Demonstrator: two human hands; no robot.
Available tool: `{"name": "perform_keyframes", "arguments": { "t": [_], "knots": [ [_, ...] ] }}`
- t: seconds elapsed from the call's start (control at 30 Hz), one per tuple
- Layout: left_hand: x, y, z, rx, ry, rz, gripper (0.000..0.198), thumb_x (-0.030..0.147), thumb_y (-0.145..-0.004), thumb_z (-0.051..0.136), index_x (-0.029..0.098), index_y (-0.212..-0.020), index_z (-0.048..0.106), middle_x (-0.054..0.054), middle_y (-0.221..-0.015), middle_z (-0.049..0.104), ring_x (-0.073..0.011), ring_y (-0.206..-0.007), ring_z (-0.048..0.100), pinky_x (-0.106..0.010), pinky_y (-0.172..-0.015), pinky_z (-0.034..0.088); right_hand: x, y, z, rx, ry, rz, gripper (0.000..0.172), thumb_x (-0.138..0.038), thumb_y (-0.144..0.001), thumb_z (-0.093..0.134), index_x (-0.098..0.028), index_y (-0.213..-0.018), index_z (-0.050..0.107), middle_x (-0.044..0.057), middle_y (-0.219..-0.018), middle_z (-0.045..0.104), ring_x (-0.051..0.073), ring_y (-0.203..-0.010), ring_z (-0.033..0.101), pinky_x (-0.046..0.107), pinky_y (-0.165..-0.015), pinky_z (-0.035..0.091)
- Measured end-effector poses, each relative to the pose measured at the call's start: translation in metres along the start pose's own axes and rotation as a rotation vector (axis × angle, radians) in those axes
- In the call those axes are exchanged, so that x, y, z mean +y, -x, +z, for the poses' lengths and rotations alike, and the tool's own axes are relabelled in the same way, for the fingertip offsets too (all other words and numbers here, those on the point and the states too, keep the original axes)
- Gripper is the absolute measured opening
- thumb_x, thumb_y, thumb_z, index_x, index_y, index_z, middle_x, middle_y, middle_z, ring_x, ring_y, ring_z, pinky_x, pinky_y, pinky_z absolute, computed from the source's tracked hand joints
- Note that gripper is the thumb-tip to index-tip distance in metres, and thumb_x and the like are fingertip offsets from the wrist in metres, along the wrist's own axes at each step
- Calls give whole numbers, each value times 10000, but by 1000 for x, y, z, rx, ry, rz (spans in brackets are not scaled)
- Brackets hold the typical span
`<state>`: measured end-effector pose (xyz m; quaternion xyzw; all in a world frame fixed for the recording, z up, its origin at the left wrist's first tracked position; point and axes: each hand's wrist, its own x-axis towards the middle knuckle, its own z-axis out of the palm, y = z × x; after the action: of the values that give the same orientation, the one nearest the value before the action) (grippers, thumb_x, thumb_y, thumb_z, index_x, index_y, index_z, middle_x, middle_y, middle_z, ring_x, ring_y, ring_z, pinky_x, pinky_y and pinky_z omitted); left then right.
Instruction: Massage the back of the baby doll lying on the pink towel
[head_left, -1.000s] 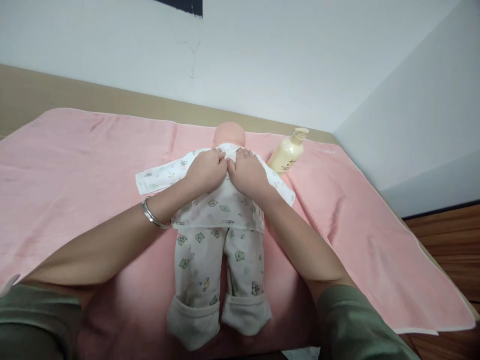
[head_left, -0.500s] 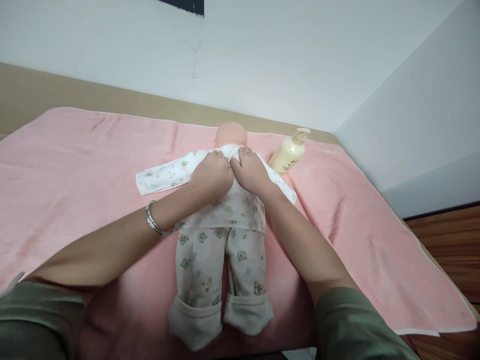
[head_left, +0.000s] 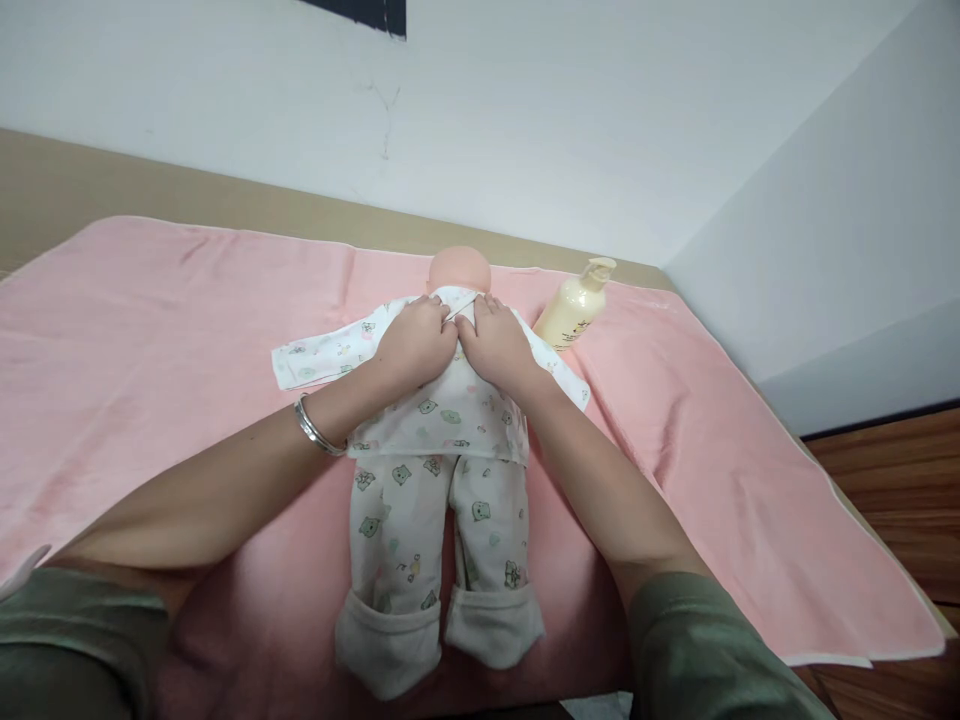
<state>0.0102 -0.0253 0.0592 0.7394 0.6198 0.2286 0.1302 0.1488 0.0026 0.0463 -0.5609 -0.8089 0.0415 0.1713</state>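
A baby doll point(head_left: 459, 268) lies in front of me with its bald head at the far end. It wears a white patterned long-sleeved top point(head_left: 450, 425) and matching pants point(head_left: 405, 545) whose leg ends are turned up. My left hand point(head_left: 420, 342) lies flat on the left half of the top's chest, just below the collar. Beside it, my right hand point(head_left: 499, 342) rests on the right half, fingers stretched toward the neck. The two thumbs nearly meet at the middle. My hands and forearms hide parts of the chest and sleeves.
A pale yellow pump bottle point(head_left: 574, 310) stands to the right of the doll's shoulder. Under everything spreads a pink blanket point(head_left: 187, 400). Behind the bed's tan edge point(head_left: 225, 200) rises a white wall point(head_left: 525, 120); wooden furniture point(head_left: 892, 500) is at the far right.
The fingers of my left hand were curled on the top's collar and now lie flatter on its chest. My right hand has stayed nearly in place.
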Motion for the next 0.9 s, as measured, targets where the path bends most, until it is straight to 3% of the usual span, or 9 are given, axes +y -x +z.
{"name": "perform_keyframes", "arguments": {
  "t": [0.53,0.73,0.8,0.9],
  "knots": [
    [-14,-16,5,15,17,-48,343,290,-922,342,145,-887,651,-166,-1056,730,-288,-993,659,-432,-968,526,-12,11,-10,-31,60,-1,451,-334,-1063,325,-58,-1184,662,209,-1228,708,325,-1188,624,453,-1086,463],
    [-13,-17,5,-4,-61,-32,398,278,-949,300,120,-959,665,-187,-1109,720,-286,-1011,658,-431,-976,517,-15,18,-11,-26,130,-101,364,-177,-1006,342,-109,-1059,695,204,-1112,730,330,-1127,647,466,-1046,502],
    [-10,-14,4,-11,-93,-18,422,264,-960,290,97,-1004,674,-205,-1141,711,-305,-1049,653,-451,-992,515,-9,12,-12,-63,62,-79,373,-192,-1007,333,-111,-1116,680,195,-1153,728,319,-1132,651,454,-1028,517],
    [-4,-4,5,19,-180,23,448,255,-974,287,68,-1034,690,-229,-1153,696,-340,-1125,637,-483,-1030,504,1,1,-10,-73,-28,-17,454,-286,-1026,325,-54,-1301,601,216,-1378,649,333,-1302,575,479,-1131,457]
  ]
}}
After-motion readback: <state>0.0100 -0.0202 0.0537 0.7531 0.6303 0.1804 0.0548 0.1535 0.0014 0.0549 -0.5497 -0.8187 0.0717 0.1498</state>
